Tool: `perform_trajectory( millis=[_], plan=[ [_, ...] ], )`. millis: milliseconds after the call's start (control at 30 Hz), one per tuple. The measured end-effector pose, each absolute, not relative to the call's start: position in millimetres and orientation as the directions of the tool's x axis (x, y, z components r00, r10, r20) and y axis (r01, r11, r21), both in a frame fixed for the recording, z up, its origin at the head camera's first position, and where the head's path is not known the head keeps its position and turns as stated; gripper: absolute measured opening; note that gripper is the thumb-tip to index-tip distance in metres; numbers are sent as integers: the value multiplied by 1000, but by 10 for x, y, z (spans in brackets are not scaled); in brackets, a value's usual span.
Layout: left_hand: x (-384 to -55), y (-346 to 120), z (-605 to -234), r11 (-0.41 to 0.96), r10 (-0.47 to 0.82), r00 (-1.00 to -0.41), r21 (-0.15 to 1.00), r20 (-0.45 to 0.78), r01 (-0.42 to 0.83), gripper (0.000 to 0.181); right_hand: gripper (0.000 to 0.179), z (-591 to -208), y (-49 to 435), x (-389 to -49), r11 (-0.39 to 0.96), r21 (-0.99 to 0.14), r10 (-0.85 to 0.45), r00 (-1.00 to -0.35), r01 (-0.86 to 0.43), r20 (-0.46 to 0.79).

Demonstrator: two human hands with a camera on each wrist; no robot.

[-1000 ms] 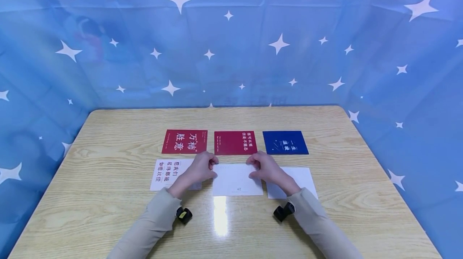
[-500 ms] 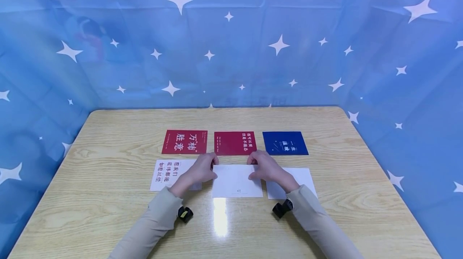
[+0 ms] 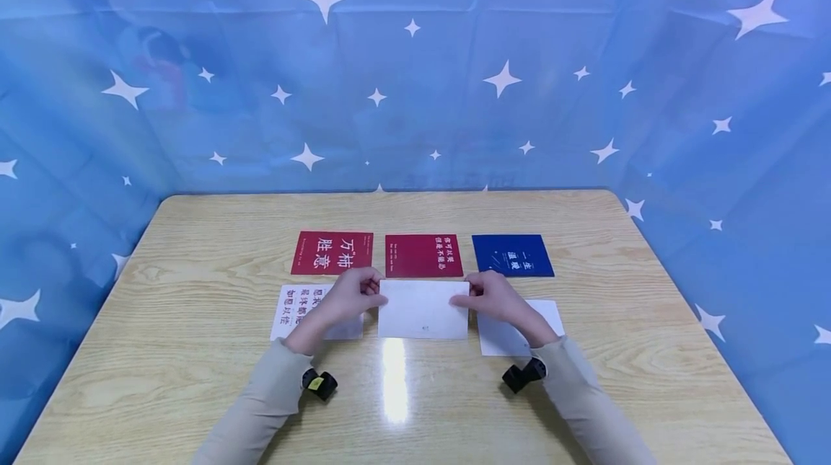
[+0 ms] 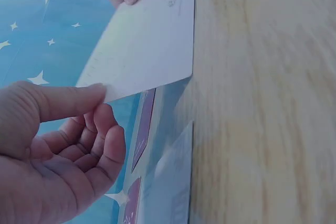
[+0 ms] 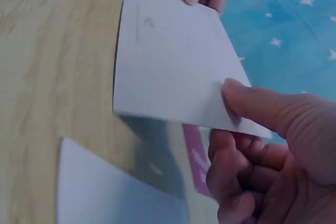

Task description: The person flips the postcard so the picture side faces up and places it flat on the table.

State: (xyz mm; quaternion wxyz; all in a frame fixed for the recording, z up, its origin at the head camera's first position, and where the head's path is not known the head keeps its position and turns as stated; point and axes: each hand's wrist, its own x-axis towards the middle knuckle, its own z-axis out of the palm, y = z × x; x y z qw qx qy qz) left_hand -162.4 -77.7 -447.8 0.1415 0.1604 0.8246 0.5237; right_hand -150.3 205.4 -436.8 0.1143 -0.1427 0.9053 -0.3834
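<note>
A white card [image 3: 423,310] with a small printed mark is held tilted at the middle of the table, its far edge raised. My left hand [image 3: 350,295] pinches its left side, thumb on top and curled fingers beneath, as the left wrist view shows. On the opposite side my right hand [image 3: 498,299] pinches it the same way; in the right wrist view the thumb presses the white face. The card's underside is hidden. Behind it lies a plain red card [image 3: 415,256] with white characters along its right side.
A red card [image 3: 331,252] with large characters lies back left, a blue card [image 3: 513,254] back right. Partly under my left arm is a white card with dark characters [image 3: 287,310]; a blank white card [image 3: 503,339] lies by my right wrist. All rest on the wooden table [image 3: 195,378].
The white card lay flat between my hands before. Now both hands pinch it and have lifted it off the table, its far edge higher; both wrists have spread slightly outward.
</note>
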Motion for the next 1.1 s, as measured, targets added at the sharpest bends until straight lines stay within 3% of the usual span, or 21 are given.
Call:
perform_trajectory(
  millis=[433,600,767,1100],
  plan=[
    [-1608,-882,-4357,287,429,-903,946,12,149,9,6,-4096,2078,-1437,504,-848,-392,-918,-163,-56],
    [-1613,-932,-4353,244,471,-881,954,40,173,5,5,-4129,2155,-1433,489,-853,-400,-916,-183,-33],
    [-1600,-978,-4354,228,515,-857,963,4,142,15,7,-4120,2197,-1410,475,-858,-429,-903,-196,-32],
    [-1570,-977,-4374,253,528,-849,950,23,183,15,10,-4147,2203,-1363,451,-883,-389,-919,-130,-63]
  ],
)
